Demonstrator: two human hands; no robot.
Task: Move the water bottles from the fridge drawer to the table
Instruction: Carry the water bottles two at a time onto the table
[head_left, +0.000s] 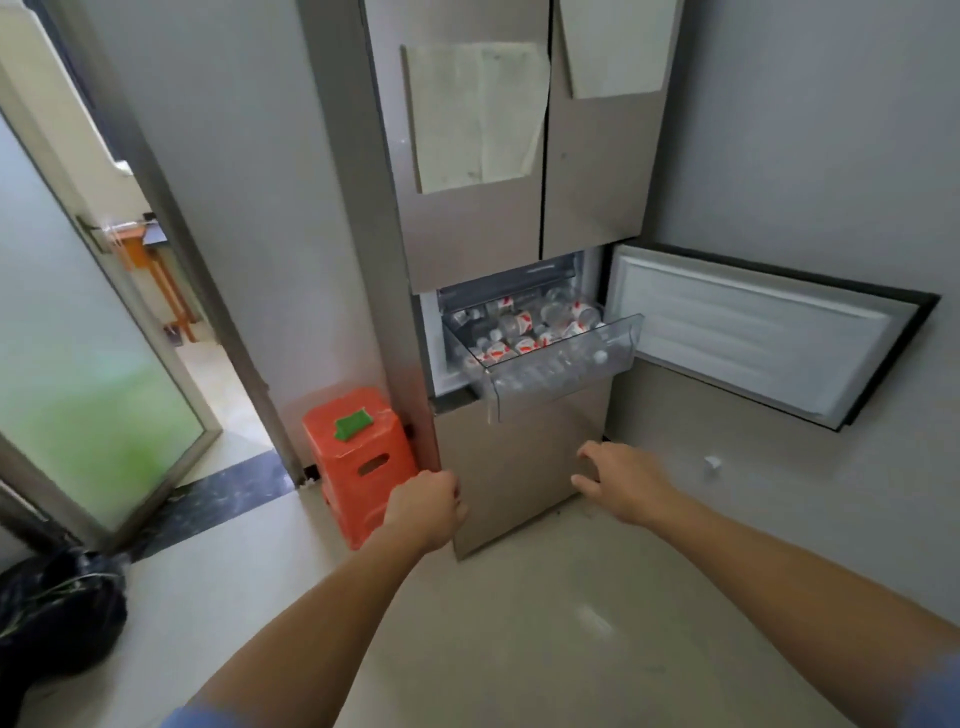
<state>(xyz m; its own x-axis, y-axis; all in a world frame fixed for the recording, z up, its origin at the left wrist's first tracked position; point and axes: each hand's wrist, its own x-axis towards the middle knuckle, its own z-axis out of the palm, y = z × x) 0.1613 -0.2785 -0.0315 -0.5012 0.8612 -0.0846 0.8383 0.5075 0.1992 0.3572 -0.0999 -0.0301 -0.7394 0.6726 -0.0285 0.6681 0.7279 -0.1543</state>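
The bottles (524, 332) lie in the open drawer (569, 379) at twelve o'clock. My left hand (426, 506) is clenched and empty, my right hand (623, 480) released. I should reach over the rim and grip one mid-body.

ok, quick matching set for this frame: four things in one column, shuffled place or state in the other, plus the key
Things:
1. drawer
2. stool
3. bag
4. door

Places or states:
A. black, on the floor at bottom left
B. swung open to the right
C. pulled out, full of bottles
D. orange, on the floor at the left of the fridge

Pairs: 1-C, 2-D, 3-A, 4-B
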